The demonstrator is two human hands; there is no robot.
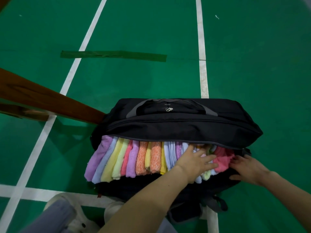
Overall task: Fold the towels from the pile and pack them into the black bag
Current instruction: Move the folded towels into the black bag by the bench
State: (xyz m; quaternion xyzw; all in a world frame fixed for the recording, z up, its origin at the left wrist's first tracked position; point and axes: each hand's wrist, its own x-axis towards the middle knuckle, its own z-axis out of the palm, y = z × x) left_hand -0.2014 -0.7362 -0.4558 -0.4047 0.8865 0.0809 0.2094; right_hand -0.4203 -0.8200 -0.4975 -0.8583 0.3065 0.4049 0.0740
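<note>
Head cam looks straight down at the black bag (176, 126) lying on the green court floor, its long axis running 9 to 3 o'clock across the view. Flap is thrown back toward 12, and the folded towels (134, 158) stand on edge in a row along that same axis, each one's length pointing roughly 12 to 6.

So the relation that matters: the row is packed tight from the 9 o'clock end all the way over, and the only loose spot is at the 3 o'clock end, where the pink towel (222, 161) sits bunched up. Left hand (196, 161) is flat, fingers straight and spread, pressing the white and pale towels just at 9 o'clock of the pink one, not gripping anything. Right hand (248, 169) is at 3 o'clock of the pink towel, fingers loosely spread on the bag's edge with tips touching or nearly touching the pink fabric; I don't see it clutching anything.

My guess is the pink one gets squeezed in between both hands, right hand being closer to its loose end. No pile of unfolded towels in view, so it looks nearly done.
</note>
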